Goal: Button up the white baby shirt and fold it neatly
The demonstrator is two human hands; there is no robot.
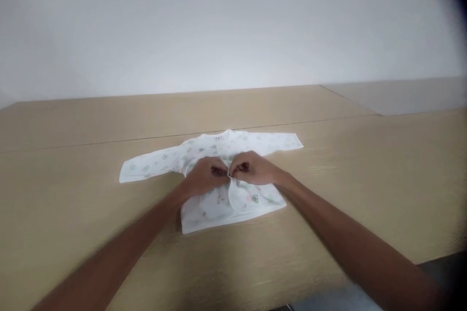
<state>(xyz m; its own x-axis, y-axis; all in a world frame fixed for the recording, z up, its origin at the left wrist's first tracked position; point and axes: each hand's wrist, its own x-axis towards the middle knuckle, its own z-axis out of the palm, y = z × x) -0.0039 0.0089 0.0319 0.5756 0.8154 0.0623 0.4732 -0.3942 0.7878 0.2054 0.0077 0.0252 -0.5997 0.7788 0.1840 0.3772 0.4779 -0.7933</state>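
A small white long-sleeved baby shirt [215, 204] with a faint print of little figures lies spread on the table, neckline away from me and both sleeves stretched out sideways. My left hand [207, 175] and my right hand [253, 167] meet at the middle of its front opening. Both are closed in a pinch on the edges of the cloth, fingertips almost touching. The fabric is slightly raised between them, and the right front panel curves away below my right hand. Whatever fastener may sit under my fingertips is hidden.
The wood-coloured tabletop [109, 218] extends to both sides, with a thin seam running across it behind the shirt. A greyer panel [408, 97] lies at the back right. A plain pale wall [233, 34] stands behind the table.
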